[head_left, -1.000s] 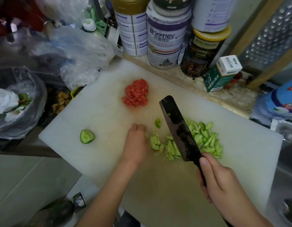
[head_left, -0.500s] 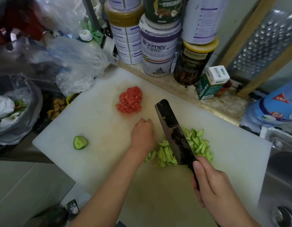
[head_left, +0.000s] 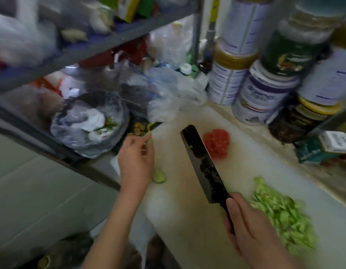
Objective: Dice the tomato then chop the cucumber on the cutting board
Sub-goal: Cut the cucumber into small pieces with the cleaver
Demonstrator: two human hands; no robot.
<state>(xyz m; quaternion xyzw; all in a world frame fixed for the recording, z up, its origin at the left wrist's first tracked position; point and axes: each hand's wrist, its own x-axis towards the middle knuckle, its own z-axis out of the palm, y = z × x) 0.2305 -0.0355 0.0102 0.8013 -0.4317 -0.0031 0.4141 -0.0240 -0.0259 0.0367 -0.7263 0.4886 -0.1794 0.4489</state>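
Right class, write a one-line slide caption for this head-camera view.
Diced tomato and chopped cucumber lie on the cutting board; right hand grips the knife, left hand beside the cucumber end piece.

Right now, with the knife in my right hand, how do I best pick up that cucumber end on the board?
Pinch the cucumber end across its rounded sides with the left hand, coming from above and the left: it lies low on the cutting board beside that hand, and the knife blade stands to its right.

Single head cam, wide-angle, looks fwd/down, close over cutting board (head_left: 187,220), aimed toward left edge; blurred.
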